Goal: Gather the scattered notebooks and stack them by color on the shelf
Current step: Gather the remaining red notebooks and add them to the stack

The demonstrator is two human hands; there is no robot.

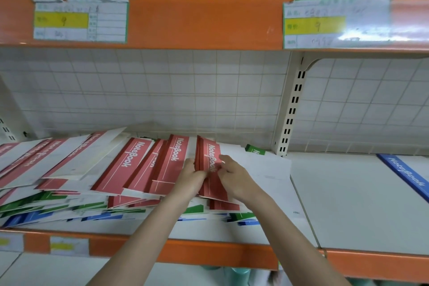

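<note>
A loose heap of notebooks covers the left half of the white shelf point(348, 204). Several red notebooks point(130, 165) lie fanned on top, with green notebooks point(27, 203) and blue notebooks point(30, 218) showing at the front edges beneath. Both hands hold a small bundle of red notebooks point(207, 153) tilted up on edge near the middle of the shelf. My left hand point(191, 177) grips its left side and my right hand point(233, 175) pinches its right side. A green notebook point(255, 150) peeks out behind white covers, and one blue notebook point(406, 174) lies at the far right.
An orange-fronted upper shelf point(204, 23) with paper price labels hangs overhead. A slotted cream upright point(292, 109) stands against the white tiled wall at the shelf's middle. The shelf's orange front lip point(209, 253) runs below my forearms.
</note>
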